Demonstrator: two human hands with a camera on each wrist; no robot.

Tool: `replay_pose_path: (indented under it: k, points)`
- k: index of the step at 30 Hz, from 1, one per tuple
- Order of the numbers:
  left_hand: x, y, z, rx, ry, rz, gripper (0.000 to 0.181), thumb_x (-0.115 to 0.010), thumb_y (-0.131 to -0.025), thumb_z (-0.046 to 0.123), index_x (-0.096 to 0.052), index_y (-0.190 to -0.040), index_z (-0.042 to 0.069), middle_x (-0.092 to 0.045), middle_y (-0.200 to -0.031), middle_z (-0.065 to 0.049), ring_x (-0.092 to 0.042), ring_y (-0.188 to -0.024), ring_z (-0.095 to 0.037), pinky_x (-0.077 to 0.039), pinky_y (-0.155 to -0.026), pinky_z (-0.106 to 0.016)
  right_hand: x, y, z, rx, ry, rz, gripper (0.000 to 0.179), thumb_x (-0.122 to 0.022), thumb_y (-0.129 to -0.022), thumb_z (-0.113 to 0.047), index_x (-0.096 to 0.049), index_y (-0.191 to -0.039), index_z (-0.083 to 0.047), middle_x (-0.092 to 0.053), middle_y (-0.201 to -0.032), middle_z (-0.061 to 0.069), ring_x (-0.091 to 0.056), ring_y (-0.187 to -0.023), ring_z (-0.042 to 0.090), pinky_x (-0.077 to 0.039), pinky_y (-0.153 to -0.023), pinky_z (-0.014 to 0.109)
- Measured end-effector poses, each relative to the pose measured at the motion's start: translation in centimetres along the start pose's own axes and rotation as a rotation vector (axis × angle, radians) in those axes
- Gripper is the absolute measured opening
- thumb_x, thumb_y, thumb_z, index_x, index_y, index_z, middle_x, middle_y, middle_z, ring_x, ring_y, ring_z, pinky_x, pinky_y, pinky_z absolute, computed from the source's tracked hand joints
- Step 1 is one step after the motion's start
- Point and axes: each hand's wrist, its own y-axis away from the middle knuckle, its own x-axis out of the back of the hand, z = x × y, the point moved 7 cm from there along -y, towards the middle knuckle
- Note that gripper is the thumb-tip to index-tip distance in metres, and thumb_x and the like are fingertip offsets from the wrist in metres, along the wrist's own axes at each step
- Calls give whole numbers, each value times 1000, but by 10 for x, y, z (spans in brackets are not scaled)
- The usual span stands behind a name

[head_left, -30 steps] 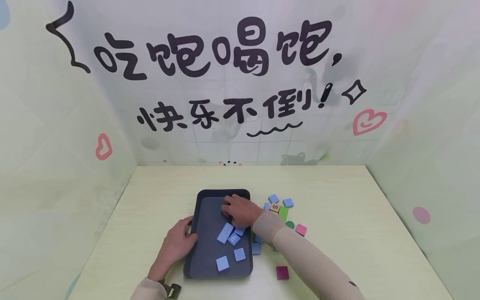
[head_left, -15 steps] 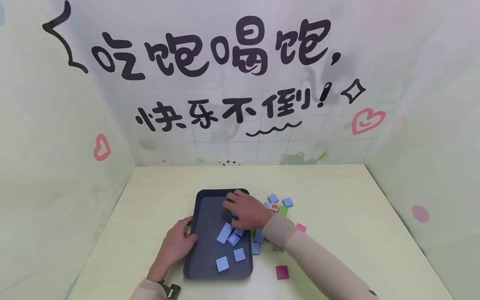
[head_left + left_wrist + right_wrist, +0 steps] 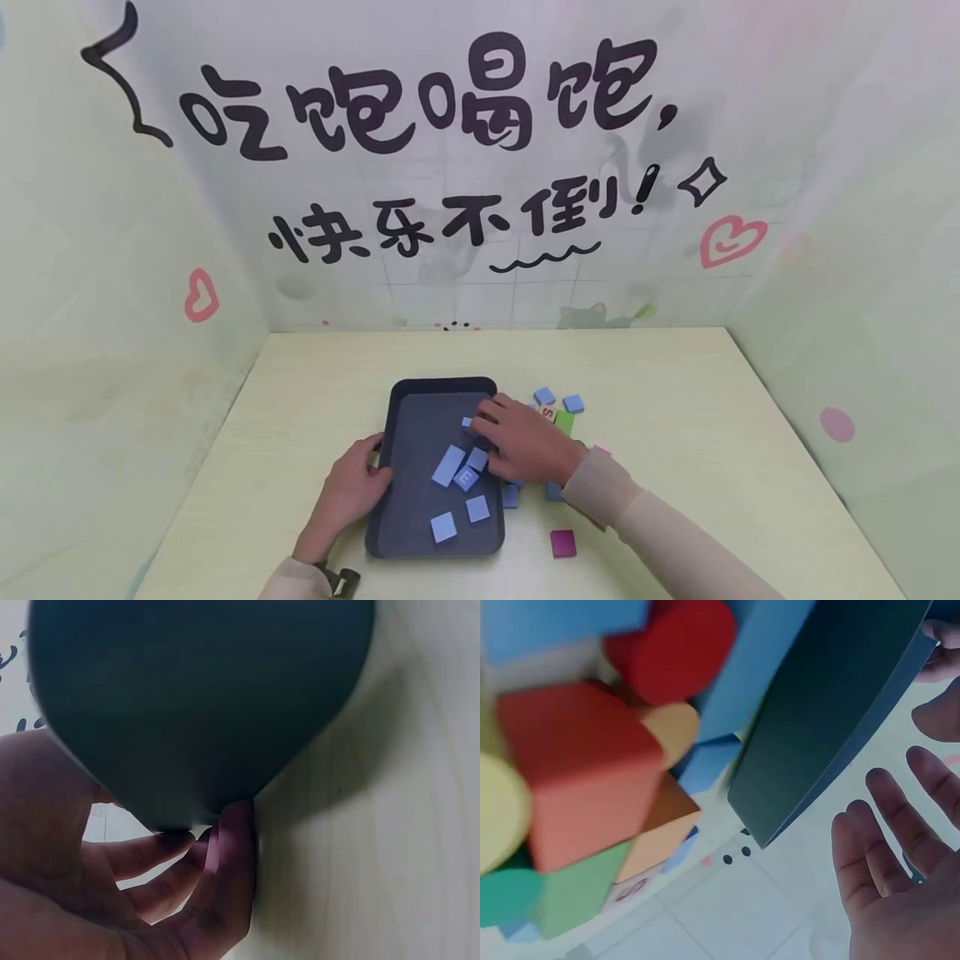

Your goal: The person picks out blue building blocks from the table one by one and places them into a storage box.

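Note:
A dark grey tray lies on the table, holding several blue blocks, among them a flat oblong block and one marked E. My left hand grips the tray's left side, thumb at the rim; in the left wrist view its fingers bend in against the tray's underside edge. Over the tray's right rim is my right hand, which partly covers a small blue block. The right wrist view shows that hand's fingers spread and loosely extended, with nothing in them.
Right of the tray sits a pile of coloured blocks, partly hidden by the right arm: a red block, a green block, a letter S block and blue ones. A magenta block lies nearer. Printed cloth walls surround the table.
My right hand has drawn back rightward from inside the tray to its right rim, uncovering blue blocks there. The left hand stays at the tray's left side.

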Motion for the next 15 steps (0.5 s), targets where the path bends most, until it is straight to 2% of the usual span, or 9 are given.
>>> replay_pose_path:
  k: [8,15]
  points:
    - [-1,0,-1,7,-2,1,60,-68,-96,10,-57,-152,-8,-68,-132,-21,-69,-93,-23,-55,-73,-42,-1,30,0,-52,-18,5,31,-76,-94,-19,-70,-124,-14,-65,-122,2,-57,-107,20,-54,-94,34]
    - [0,1,1,10,1,4,60,-69,-96,11,-57,-152,-8,-68,-131,-20,-69,-93,-23,-55,-73,-42,-13,43,3,-75,-47,-49,29,-75,-93,-15,-70,-121,-16,-64,-123,1,-56,-108,18,-54,-96,32]
